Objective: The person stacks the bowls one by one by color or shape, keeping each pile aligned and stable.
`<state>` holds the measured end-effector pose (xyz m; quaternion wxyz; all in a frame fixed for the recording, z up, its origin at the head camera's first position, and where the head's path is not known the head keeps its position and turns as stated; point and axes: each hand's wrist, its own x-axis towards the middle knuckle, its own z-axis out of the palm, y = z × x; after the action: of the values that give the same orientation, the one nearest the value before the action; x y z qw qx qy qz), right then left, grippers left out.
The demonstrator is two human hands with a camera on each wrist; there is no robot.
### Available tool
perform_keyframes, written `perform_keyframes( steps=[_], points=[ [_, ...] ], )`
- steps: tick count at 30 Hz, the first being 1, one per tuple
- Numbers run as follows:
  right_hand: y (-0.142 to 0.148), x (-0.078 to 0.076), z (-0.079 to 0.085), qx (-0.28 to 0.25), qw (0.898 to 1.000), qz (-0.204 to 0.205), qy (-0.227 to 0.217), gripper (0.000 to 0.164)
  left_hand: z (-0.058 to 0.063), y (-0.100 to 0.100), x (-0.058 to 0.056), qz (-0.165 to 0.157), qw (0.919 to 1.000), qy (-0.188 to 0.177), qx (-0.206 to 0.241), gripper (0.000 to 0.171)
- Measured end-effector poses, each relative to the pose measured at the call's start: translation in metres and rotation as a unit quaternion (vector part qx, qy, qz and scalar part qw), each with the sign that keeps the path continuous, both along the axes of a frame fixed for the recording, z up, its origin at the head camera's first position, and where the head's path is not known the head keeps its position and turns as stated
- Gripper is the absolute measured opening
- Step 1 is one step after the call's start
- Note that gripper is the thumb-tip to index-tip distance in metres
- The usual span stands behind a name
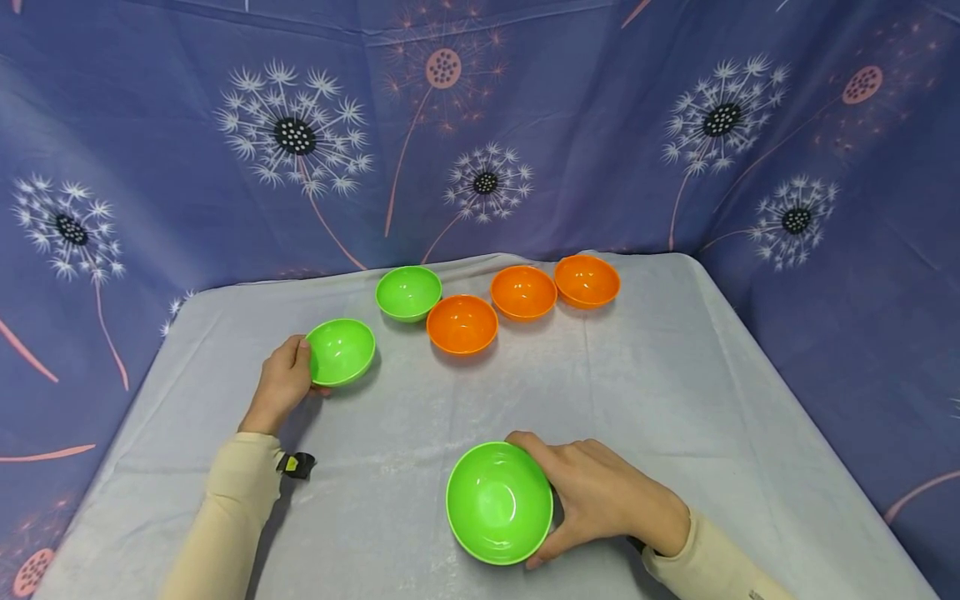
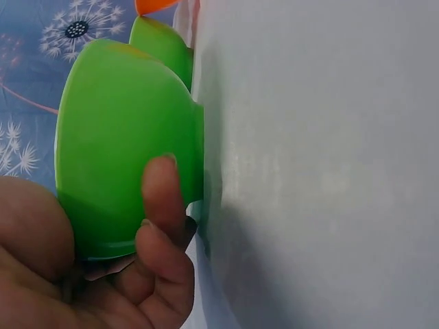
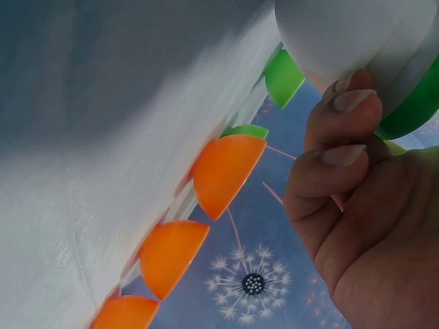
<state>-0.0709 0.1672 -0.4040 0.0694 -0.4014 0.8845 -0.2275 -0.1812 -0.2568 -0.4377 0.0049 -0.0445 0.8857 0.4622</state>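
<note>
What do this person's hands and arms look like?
Left hand and right hand are bare, below long cream fabric sleeves. A small black block with a yellow mark shows at the left cuff; a black sliver shows at the right cuff.

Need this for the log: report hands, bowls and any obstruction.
Left hand grips the leftmost green bowl. Right hand holds the nearest green bowl. Third green bowl and three orange bowls farther back. Nothing visible between the held bowls.

There are 3 green bowls (image 1: 499,503), 3 orange bowls (image 1: 462,325), a grey cloth (image 1: 615,392), cream sleeves (image 1: 228,508) and a blue dandelion-patterned backdrop (image 1: 585,50).
</note>
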Motion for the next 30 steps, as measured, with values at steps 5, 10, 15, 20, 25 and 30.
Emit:
perform_keyframes(
  steps=[5,10,15,20,25,30],
  points=[
    [0.000,0.000,0.000,-0.003,1.000,0.001,0.002,0.110,0.000,0.001,0.001,0.005,1.0000,0.001,0.002,0.042],
    [0.001,0.000,-0.001,-0.003,1.000,0.001,0.001,0.110,0.001,0.002,0.002,0.009,1.0000,0.000,0.002,0.042],
    [0.001,0.001,-0.001,-0.003,1.000,0.000,0.002,0.110,0.004,0.004,0.003,0.011,0.9999,0.011,0.000,0.040],
    [0.001,0.001,-0.001,-0.005,1.000,-0.001,0.000,0.110,0.009,0.008,0.005,0.008,0.9992,0.028,-0.027,0.038],
    [0.001,0.001,-0.001,-0.007,1.000,0.000,-0.004,0.110,0.015,0.011,0.007,0.002,0.9978,0.045,-0.047,0.039],
    [0.001,0.001,-0.001,-0.006,1.000,0.000,-0.003,0.111,0.021,0.015,0.009,0.001,0.9972,0.052,-0.054,0.040]
  ],
)
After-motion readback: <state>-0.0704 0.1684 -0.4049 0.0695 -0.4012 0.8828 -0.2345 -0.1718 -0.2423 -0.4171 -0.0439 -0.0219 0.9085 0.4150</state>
